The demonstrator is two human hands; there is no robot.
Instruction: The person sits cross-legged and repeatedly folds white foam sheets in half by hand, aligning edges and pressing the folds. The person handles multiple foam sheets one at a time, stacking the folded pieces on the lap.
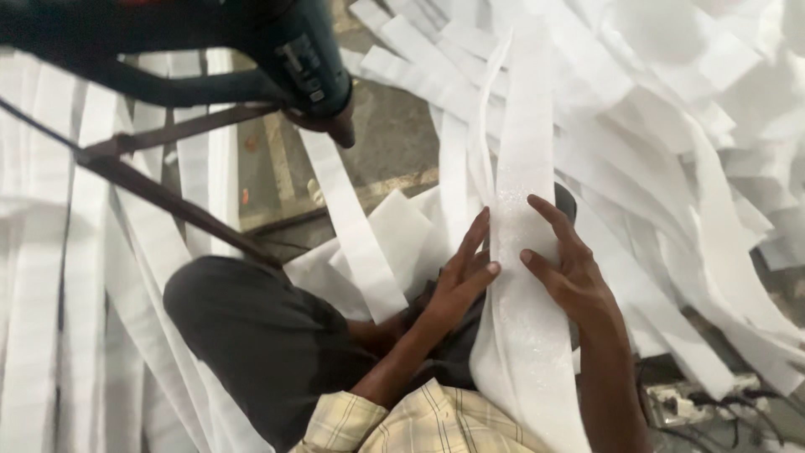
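Observation:
A long white foam strip (521, 252) runs from my lap up toward the heap at the top. My left hand (464, 277) presses its left edge with fingers spread, thumb touching the strip. My right hand (563, 264) rests on its right edge, fingers spread flat over the foam. Neither hand closes around it. My knee in dark trousers (251, 335) lies to the left. The strip's lower end drops out of view past my checked sleeve (402, 424).
A dark green heat gun (310, 71) hangs at the top, held on a brown metal frame (159, 197). A heap of white foam strips (671, 126) fills the right side, more strips (50, 277) hang on the left. A power strip (692, 403) lies at lower right.

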